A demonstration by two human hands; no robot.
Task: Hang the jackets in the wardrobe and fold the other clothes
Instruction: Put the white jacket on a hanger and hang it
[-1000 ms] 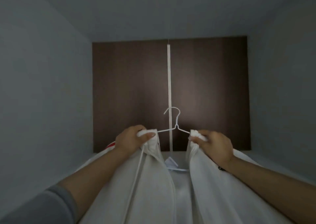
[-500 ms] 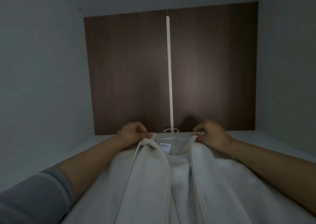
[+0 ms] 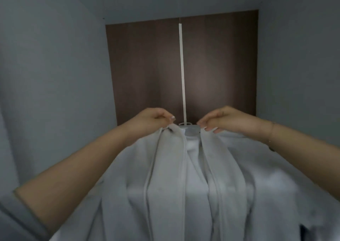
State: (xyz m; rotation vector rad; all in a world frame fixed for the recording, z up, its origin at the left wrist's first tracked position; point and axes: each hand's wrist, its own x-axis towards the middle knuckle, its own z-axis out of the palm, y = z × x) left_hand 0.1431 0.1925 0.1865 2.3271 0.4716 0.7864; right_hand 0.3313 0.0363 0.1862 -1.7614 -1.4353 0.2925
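Note:
A white jacket [image 3: 184, 185] hangs in front of me inside the wardrobe, its front open and its collar toward the back. The hook of a thin white wire hanger [image 3: 184, 124] shows just above the collar, at the white rail [image 3: 182, 71] that runs away from me. My left hand [image 3: 152, 120] pinches the left collar edge with curled fingers. My right hand [image 3: 226, 120] pinches the right collar edge the same way. The rest of the hanger is hidden inside the jacket.
Grey wardrobe side walls [image 3: 55, 75] close in on both sides, with a grey ceiling above. A dark brown wooden back panel [image 3: 147, 71] stands behind the rail. A grey sleeve [image 3: 11, 218] covers my left upper arm.
The hanger hook, held up clear of the collar a second ago, now sits low at the rail. Both hands stayed on the collar edges and the jacket front has spread wider.

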